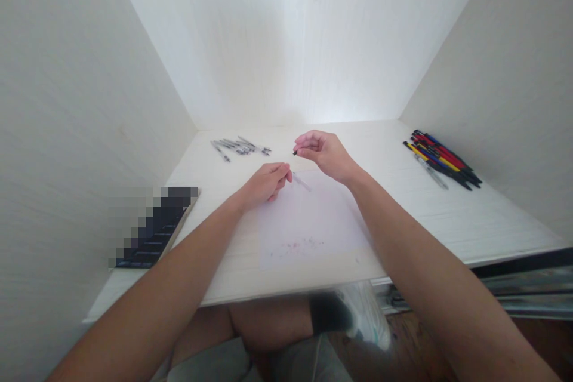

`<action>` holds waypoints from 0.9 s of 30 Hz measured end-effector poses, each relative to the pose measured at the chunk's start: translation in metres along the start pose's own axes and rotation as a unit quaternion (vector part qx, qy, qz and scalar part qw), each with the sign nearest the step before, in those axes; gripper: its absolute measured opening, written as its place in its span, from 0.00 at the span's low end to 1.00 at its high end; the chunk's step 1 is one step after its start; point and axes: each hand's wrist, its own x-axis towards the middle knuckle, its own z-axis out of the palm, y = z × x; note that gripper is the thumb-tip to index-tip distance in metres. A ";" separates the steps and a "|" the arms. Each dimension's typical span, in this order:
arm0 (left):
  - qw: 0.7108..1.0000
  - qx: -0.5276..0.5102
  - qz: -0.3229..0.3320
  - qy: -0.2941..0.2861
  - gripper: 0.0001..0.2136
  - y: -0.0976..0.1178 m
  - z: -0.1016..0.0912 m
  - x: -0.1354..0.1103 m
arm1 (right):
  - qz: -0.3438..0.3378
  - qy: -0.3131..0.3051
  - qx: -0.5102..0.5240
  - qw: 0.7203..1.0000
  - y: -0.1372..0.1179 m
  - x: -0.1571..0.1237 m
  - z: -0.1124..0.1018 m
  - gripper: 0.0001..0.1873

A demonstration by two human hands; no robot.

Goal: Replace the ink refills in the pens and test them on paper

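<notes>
My left hand (266, 182) rests on the white table (447, 215) with its fingers closed round a thin clear pen tube (301, 181) that points right. My right hand (323, 153) hovers just above and to the right, fingers pinched on a small dark piece (295, 153), perhaps a pen cap or tip. Both hands are over the far edge of a white paper sheet (313, 227) with faint coloured marks near its front.
A group of grey pen parts (239, 146) lies at the back left. A pile of red, blue, yellow and black pens (441, 158) lies at the right. A dark flat object (154, 233), partly blurred, sits at the table's left edge. White walls enclose three sides.
</notes>
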 end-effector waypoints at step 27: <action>0.996 0.068 0.048 0.016 0.21 -0.004 0.000 0.002 | 0.035 0.030 -0.021 0.999 -0.004 -0.002 0.001 0.18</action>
